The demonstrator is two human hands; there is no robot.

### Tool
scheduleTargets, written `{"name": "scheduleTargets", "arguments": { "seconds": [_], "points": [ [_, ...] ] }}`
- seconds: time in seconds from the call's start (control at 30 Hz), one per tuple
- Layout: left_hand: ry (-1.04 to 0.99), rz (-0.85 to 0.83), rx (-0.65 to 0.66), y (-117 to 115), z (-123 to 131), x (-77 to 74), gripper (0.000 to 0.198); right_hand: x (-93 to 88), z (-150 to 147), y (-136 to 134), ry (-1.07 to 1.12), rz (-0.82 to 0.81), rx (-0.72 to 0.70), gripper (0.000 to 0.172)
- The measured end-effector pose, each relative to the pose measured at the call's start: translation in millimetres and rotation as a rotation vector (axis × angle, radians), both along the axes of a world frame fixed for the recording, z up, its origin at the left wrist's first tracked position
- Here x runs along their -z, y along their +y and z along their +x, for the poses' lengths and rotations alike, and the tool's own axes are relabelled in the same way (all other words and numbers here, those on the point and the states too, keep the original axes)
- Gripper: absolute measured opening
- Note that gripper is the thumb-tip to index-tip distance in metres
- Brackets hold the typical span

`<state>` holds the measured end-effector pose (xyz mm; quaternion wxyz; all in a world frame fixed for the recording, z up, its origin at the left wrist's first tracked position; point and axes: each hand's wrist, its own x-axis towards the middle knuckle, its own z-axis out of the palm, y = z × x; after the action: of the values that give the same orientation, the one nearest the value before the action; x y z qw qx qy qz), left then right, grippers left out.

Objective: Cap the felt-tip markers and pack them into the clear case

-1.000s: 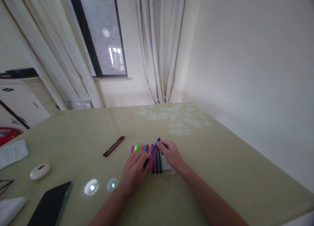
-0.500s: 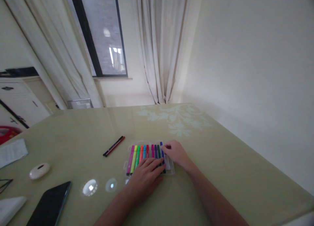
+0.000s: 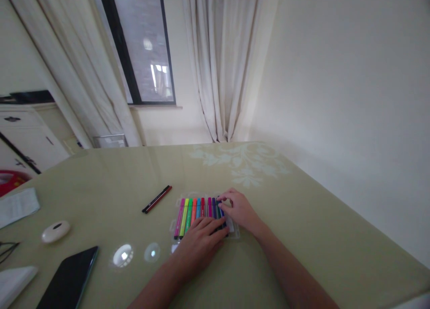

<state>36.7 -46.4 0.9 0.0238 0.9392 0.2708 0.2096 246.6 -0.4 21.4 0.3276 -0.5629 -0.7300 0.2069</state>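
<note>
A clear plastic case (image 3: pixel 237 233) lies on the table, filled with a row of coloured markers (image 3: pixel 189 212). My left hand (image 3: pixel 203 235) rests flat across the lower part of the markers, its fingers stretched toward the right end and hiding several of them. At the right end of the row, my right hand (image 3: pixel 237 206) has its index finger and thumb at the upper end of a blue marker (image 3: pixel 222 212), whose cap is partly covered by the fingers. Beyond the case on the left, a black marker (image 3: pixel 155 199) and a dark red marker (image 3: pixel 160 199) lie side by side.
On the left of the table (image 3: pixel 302 237) are a black phone (image 3: pixel 69 277), a white rounded mouse-like object (image 3: pixel 55 232), a white device corner (image 3: pixel 15 284), a cable (image 3: pixel 8 251) and folded paper (image 3: pixel 19 207). A wall (image 3: pixel 352 121) borders the table's right side.
The blue marker's top has come down to about level with its neighbours. My right fingers have shifted left over its end and opened slightly. My left hand stays in place.
</note>
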Motion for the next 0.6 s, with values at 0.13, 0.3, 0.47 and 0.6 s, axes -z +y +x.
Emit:
{"name": "scheduleTargets", "arguments": {
  "seconds": [0.13,0.3,0.47,0.6],
  "points": [
    [-0.015,0.005,0.013,-0.3,-0.2,0.8,0.042,0.8,1.8,-0.1,-0.053,0.004,0.022,0.015],
    [-0.043,-0.008,0.006,-0.3,0.8,1.7,0.040,4.0,4.6,2.2,-0.095,-0.004,0.056,0.008],
    [-0.051,-0.036,0.016,-1.6,3.2,0.5,0.035,7.9,6.3,4.2,-0.123,-0.027,0.068,0.006],
    [-0.117,-0.012,0.012,8.4,-5.1,-1.5,0.035,7.5,6.7,5.0,-0.100,-0.001,0.044,0.007]
  ]
}}
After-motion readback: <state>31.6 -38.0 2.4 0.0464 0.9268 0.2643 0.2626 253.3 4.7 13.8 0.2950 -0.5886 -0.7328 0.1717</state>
